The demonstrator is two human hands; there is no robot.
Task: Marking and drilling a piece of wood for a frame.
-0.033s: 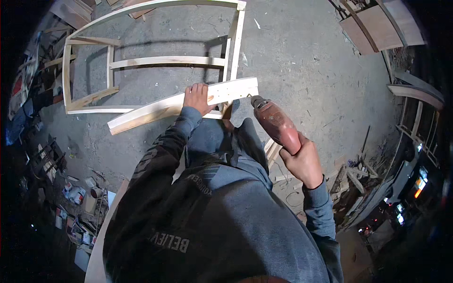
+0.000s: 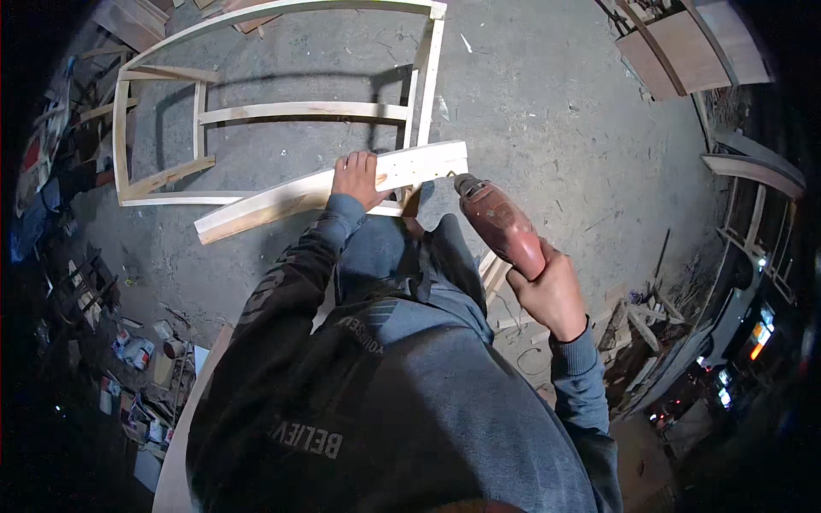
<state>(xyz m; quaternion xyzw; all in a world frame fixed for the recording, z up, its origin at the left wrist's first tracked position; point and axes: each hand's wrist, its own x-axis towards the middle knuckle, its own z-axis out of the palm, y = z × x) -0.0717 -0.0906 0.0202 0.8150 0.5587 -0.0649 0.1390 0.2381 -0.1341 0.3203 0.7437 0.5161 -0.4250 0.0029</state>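
Note:
My left hand (image 2: 357,178) grips a pale, slightly curved wooden board (image 2: 421,162) near its middle, fingers over the far edge. The board slants from lower left to upper right across my legs, with several small dark holes or marks toward its right end. My right hand (image 2: 554,295) is closed round the handle of a worn red power drill (image 2: 500,224). The drill's tip points up and left at the board's near edge, close to the right end; whether the bit has entered the wood I cannot tell. Beyond lies a curved wooden frame (image 2: 304,109) with crosspieces, partly covered by the board.
Plywood pieces (image 2: 676,60) lean at the far right on the concrete floor (image 2: 547,128). Scrap wood (image 2: 643,325) is piled at the right, near a vehicle-like shape. Cluttered tools and containers (image 2: 145,359) lie at the lower left. A thin cord (image 2: 532,369) curls below my right hand.

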